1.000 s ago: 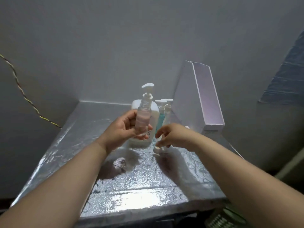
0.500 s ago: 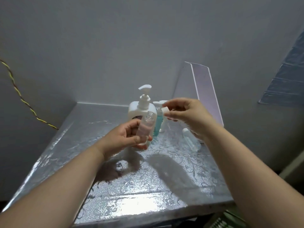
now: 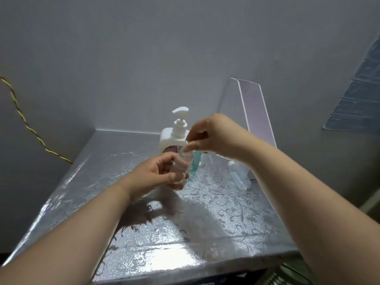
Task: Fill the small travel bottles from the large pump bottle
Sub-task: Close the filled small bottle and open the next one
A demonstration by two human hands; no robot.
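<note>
1. Held off the table [image 3: 205,239] in the left hand [image 3: 156,177]: 1 small travel bottle [image 3: 182,164], faintly pink inside, long axis near upright with the neck tipped slightly to the right and away.
2. Directly above that neck, touching or just short of it: the right hand [image 3: 213,136], fingertips [image 3: 190,146] pinched together on a small pale piece, probably the cap; too blurred to confirm.
3. Left grip: fingers wrapped firmly around the bottle's body, thumb in front.
4. Judged next: seating and twisting the piece down along the bottle's axis.
5. Just behind the hands: large pump bottle [image 3: 173,138], standing upright.
6. To the right, lying on its side: 1 clear bottle [image 3: 238,174]; nearer the right hand.
</note>
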